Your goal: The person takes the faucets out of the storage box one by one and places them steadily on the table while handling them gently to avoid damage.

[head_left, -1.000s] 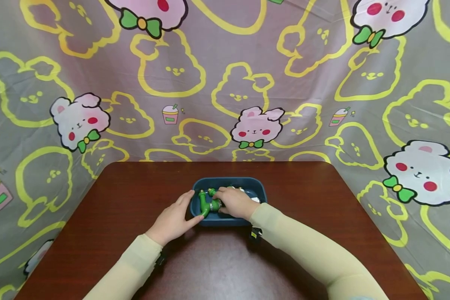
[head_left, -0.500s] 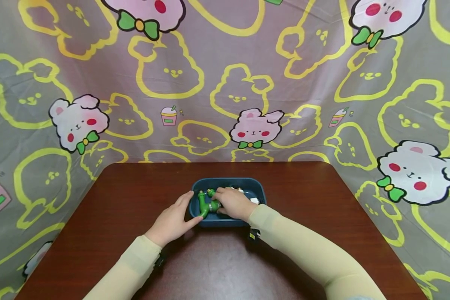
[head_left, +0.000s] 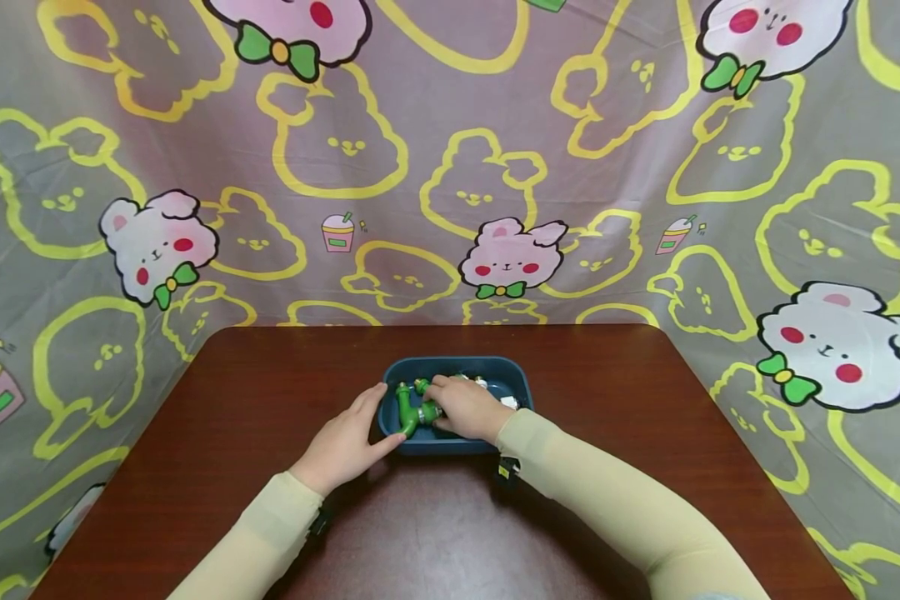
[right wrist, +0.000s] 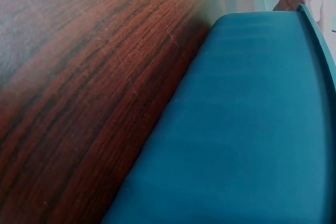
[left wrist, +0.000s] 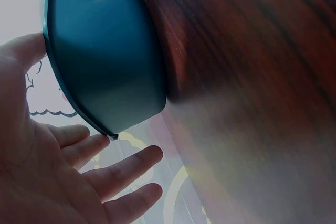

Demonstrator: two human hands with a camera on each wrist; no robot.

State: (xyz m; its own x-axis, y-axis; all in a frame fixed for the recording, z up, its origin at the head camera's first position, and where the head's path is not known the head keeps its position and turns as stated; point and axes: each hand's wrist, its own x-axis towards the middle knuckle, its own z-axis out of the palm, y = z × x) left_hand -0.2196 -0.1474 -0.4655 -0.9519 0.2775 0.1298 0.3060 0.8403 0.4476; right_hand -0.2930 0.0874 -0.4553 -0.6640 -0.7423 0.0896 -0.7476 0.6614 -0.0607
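Observation:
A blue plastic bin (head_left: 450, 446) stands on the table and holds a green tap (head_left: 408, 412) with a curved spout, plus a few white pieces. My left hand (head_left: 345, 442) rests at the bin's left end, its thumb and some fingers touching the rim. The left wrist view shows those fingers (left wrist: 126, 171) spread and fairly straight beside the bin's wall. Reaching into the bin, my right hand (head_left: 472, 407) grips the right end of the tap between thumb and fingers; its palm side is hidden. Only the bin's outer wall (right wrist: 247, 119) fills the right wrist view.
A white piece (head_left: 510, 402) lies in the bin's right part, near the right wrist. The dark red-brown wooden table (head_left: 270, 367) extends around the bin. Behind and beside it hangs a grey cartoon-print cloth (head_left: 607, 125).
Both hands stay in nearly the same places. The head view shifts very slightly; the tap and the bin look unmoved.

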